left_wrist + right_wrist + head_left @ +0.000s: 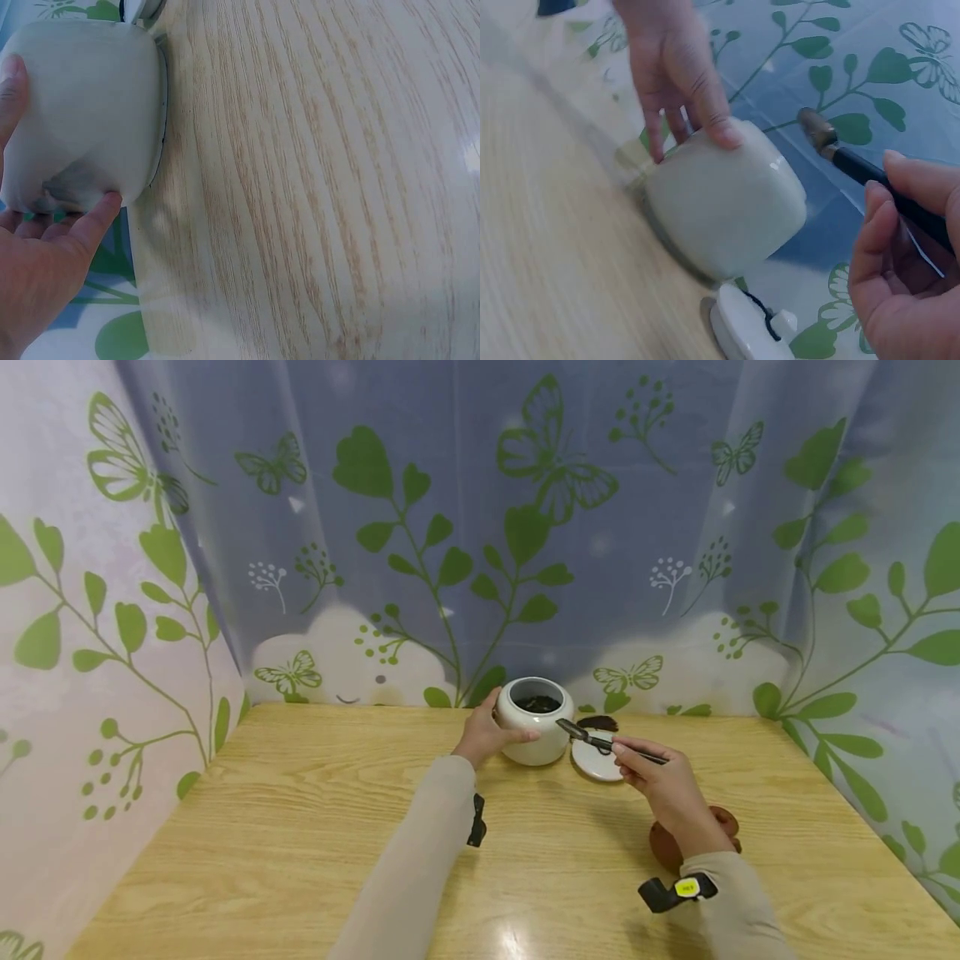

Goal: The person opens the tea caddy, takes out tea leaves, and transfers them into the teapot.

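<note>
A round white ceramic jar (534, 739) stands upright near the table's back edge, its mouth uncovered and dark loose leaves (538, 703) inside. My left hand (486, 732) grips its left side, the thumb across the front; in the left wrist view the fingers (94, 221) touch its wall. Between thumb and fingers, my right hand (660, 777) pinches the dark handle of a small scoop (859, 165). The scoop's metallic head is just right of the jar's rim in the head view; whether it carries anything I cannot tell.
The jar's white lid (592, 763), with a knob and dark cord, lies right of the jar. Behind it is a dark, unclear patch (597, 723). A reddish-brown clay pot (663, 846) sits partly hidden under my right forearm. A patterned curtain (420, 527) borders the wooden table (300, 827).
</note>
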Demonstrator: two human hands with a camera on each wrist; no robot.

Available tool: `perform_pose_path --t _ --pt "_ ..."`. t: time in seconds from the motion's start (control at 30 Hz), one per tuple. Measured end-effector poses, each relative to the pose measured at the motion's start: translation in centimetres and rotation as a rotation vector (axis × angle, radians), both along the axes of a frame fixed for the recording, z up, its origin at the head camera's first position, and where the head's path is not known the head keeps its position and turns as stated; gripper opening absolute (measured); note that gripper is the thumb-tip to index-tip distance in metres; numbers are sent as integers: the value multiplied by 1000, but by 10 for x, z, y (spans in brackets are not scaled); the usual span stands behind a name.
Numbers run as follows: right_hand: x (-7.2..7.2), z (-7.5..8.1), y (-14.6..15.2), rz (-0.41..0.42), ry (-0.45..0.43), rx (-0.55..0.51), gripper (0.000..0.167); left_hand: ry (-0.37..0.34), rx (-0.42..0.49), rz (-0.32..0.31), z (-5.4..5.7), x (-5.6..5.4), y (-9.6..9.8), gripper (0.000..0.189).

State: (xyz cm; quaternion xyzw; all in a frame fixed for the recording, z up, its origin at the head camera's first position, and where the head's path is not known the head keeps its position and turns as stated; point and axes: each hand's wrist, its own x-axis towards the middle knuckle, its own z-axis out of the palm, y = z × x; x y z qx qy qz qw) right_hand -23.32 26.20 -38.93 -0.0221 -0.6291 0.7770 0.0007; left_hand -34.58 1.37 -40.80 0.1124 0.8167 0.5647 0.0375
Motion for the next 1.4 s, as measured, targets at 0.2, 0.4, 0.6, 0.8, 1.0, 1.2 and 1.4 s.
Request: perform_pose_path --t 0.2,0.4,0.6,0.8,1.0,1.2,1.4 --pt "1 11 2 31 -23 -29 14 -14 -26 11 0 0 0 108" --pt "-4 17 2 55 -9 -25 19 -13 -18 15 2 2 1 108" --pt "-7 21 -2 43 -10 55 29 -3 11 7 3 5 0 106" --pt "-12 25 -7 1 -21 33 33 -6 9 9 2 4 0 106" --pt "-21 27 -12 15 -15 -66 39 -22 10 12 2 4 0 107" --pt "-32 26 -19 -6 -4 -27 30 -22 6 14 2 5 -1 107" --pt "-43 27 -27 -80 5 53 40 -19 1 13 2 4 0 106"
